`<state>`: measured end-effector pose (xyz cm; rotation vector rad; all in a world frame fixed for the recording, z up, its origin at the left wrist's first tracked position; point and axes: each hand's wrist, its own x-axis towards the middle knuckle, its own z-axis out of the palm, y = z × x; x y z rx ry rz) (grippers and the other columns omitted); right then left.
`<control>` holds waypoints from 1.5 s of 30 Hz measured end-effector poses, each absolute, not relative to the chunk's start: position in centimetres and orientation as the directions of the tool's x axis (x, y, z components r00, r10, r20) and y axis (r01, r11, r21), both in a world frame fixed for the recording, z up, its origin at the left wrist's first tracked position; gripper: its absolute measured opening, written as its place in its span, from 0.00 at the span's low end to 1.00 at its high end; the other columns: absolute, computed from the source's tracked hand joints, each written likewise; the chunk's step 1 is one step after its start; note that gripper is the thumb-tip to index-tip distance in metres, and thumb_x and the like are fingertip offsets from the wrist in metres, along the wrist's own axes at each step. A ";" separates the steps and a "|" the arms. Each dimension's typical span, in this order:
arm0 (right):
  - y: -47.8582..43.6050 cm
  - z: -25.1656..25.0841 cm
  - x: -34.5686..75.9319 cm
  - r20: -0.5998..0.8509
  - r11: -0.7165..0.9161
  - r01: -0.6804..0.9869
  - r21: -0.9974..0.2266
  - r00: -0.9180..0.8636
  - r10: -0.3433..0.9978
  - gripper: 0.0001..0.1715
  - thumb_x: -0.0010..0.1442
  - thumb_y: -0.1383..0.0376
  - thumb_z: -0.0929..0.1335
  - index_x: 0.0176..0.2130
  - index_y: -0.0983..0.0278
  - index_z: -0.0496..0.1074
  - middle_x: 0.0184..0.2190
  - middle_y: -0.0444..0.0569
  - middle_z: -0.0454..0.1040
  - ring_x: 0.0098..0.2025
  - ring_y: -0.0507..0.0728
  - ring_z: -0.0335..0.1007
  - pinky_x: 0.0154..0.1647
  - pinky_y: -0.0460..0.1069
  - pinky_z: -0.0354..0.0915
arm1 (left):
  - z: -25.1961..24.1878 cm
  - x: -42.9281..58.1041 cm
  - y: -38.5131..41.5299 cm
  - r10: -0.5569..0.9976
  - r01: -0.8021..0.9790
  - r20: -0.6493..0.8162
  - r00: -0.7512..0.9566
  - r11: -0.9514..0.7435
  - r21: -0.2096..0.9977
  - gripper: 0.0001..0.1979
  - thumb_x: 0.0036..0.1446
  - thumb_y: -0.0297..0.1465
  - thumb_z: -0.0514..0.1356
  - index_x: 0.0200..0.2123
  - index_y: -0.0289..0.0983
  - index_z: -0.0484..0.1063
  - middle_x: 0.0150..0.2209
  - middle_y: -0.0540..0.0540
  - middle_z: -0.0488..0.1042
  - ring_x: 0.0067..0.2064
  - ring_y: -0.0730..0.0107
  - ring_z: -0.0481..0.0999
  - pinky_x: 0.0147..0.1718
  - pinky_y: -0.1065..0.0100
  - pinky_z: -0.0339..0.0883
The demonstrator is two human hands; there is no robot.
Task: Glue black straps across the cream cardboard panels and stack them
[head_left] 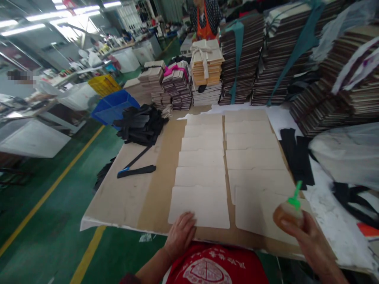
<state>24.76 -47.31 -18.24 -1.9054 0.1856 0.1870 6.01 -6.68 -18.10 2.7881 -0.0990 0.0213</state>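
Note:
My right hand (310, 236) is wrapped round a squeeze bottle (287, 217) with a green cap and a green nozzle pointing up. Brownish contents fill the bottle, which is held over the near end of the right column of pale boards (257, 209). My left hand (181, 232) lies with fingers stretched out at the front edge of the nearest board (198, 207) in the left column. Both columns run away from me across the table, each board overlapping its neighbour.
Left on the table (124, 201) are black strips (139, 170) and a black fabric pile (142, 124), near a blue crate (114, 104). Tied stacks (241, 63) line the back. More black pieces (297, 156) lie right. A person in an orange apron (204, 27) stands beyond.

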 end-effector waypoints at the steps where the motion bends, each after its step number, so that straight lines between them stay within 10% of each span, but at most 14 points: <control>1: -44.8 -17.6 23.2 -0.307 -0.267 -0.305 -0.914 0.951 -0.036 0.37 0.44 0.49 0.75 0.50 0.60 0.67 0.38 0.51 0.76 0.38 0.65 0.74 0.37 0.57 0.70 | -18.6 6.2 -6.6 -0.093 -0.098 0.033 0.995 -0.942 0.321 0.15 0.65 0.30 0.52 0.53 0.37 0.69 0.58 0.40 0.68 0.63 0.59 0.63 0.59 0.54 0.67; 8: -34.4 -16.2 15.2 -0.516 0.011 -0.519 -0.854 0.851 0.097 0.34 0.39 0.51 0.78 0.43 0.57 0.66 0.34 0.43 0.76 0.35 0.59 0.73 0.36 0.51 0.68 | -20.9 6.8 -6.0 -0.115 -0.113 0.012 0.993 -0.948 0.297 0.24 0.64 0.32 0.55 0.62 0.37 0.62 0.61 0.39 0.66 0.62 0.56 0.64 0.58 0.53 0.67; 13: -32.8 -15.6 13.5 -0.589 0.192 -0.623 -0.758 0.781 0.207 0.37 0.44 0.52 0.78 0.50 0.56 0.68 0.49 0.49 0.75 0.47 0.62 0.72 0.43 0.52 0.70 | -21.4 6.8 -5.7 -0.116 -0.116 0.020 0.993 -0.939 0.325 0.23 0.63 0.31 0.54 0.62 0.38 0.63 0.62 0.41 0.66 0.61 0.56 0.64 0.58 0.54 0.65; 33: -30.3 -14.7 12.3 -0.619 0.476 -0.552 -0.685 0.785 0.020 0.29 0.43 0.58 0.80 0.43 0.52 0.71 0.40 0.39 0.76 0.37 0.54 0.73 0.32 0.45 0.68 | -21.8 6.8 -5.5 -0.139 -0.195 0.194 0.971 -0.932 0.307 0.20 0.63 0.29 0.52 0.57 0.37 0.68 0.59 0.42 0.70 0.60 0.56 0.66 0.61 0.55 0.62; 45: -38.3 -13.4 7.4 -0.542 0.848 -0.066 -0.526 0.795 -0.274 0.16 0.50 0.55 0.77 0.39 0.58 0.78 0.37 0.44 0.79 0.33 0.54 0.73 0.28 0.46 0.67 | -23.1 9.8 -3.5 -0.397 -0.572 0.493 0.774 -0.772 0.278 0.15 0.62 0.25 0.51 0.47 0.40 0.73 0.49 0.42 0.76 0.54 0.57 0.71 0.51 0.55 0.69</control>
